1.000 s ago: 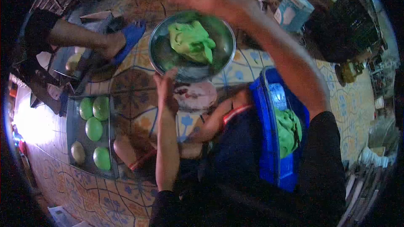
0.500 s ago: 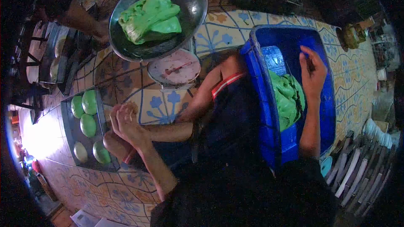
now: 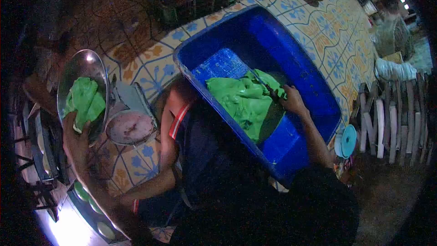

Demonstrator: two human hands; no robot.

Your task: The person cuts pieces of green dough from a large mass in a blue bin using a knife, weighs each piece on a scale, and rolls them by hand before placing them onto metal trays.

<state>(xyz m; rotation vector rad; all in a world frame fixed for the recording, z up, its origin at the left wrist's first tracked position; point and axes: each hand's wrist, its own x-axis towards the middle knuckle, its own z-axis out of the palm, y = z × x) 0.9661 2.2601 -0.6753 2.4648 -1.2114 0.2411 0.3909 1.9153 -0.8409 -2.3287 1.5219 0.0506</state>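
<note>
My left hand (image 3: 76,139) reaches to the metal bowl (image 3: 107,70) at the left, its fingers closed round the lower end of the green dough (image 3: 83,93). My right hand (image 3: 293,101) is inside the blue tub (image 3: 314,82), closed at the right edge of a larger green dough mass (image 3: 241,98). A dark, narrow object (image 3: 263,83) lies across that dough beside my right fingers; its shape is unclear.
A scale (image 3: 129,127) stands right of the bowl. A tray (image 3: 98,221) with green dough balls is at the lower left. Another person's arm (image 3: 38,93) is near the bowl. Wooden slats (image 3: 393,118) and a turquoise round object (image 3: 348,141) are right; a dark crate (image 3: 200,7) is behind.
The view has turned right. My left hand has moved from above the tray to the dough in the bowl. My right hand has gone from above the tub down to the dough inside.
</note>
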